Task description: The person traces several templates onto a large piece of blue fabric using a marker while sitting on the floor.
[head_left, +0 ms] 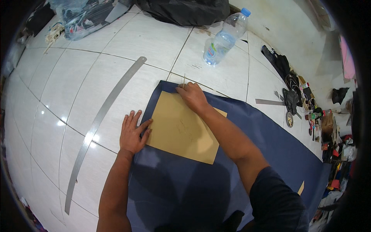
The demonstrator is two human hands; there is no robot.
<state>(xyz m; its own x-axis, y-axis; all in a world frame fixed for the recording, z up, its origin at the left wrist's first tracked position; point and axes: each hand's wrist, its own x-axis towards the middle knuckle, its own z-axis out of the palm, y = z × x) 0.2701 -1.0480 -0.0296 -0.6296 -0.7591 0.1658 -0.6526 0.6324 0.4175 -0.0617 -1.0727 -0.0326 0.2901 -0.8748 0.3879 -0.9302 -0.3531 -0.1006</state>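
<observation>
Lying left of blue sheet (266, 135): metal ruler (92, 130); bottle (225, 40) beyond.

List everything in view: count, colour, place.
Tiled floor: one, white, underneath
Sheet: one, navy, on floor
Card: one, tan, on sheet
Thin stick: one, pale, sheet's top edge
Long ruler: one, silver, left
Short ruler: one, silver, right
Bottle: one, clear, blue cap, top right
Bag: one, black, top
Plastic bag: one, clear, top left
Round container: one, yellowish, right
Scrap: one, tan, lower right
Clutter: uncounted, mixed colours, right
Sleeve: one, dark, lower right
Forearms: two, bare, bottom
Left hand: one, bare, card's left edge
Right hand: one, bare, holding the stick
</observation>
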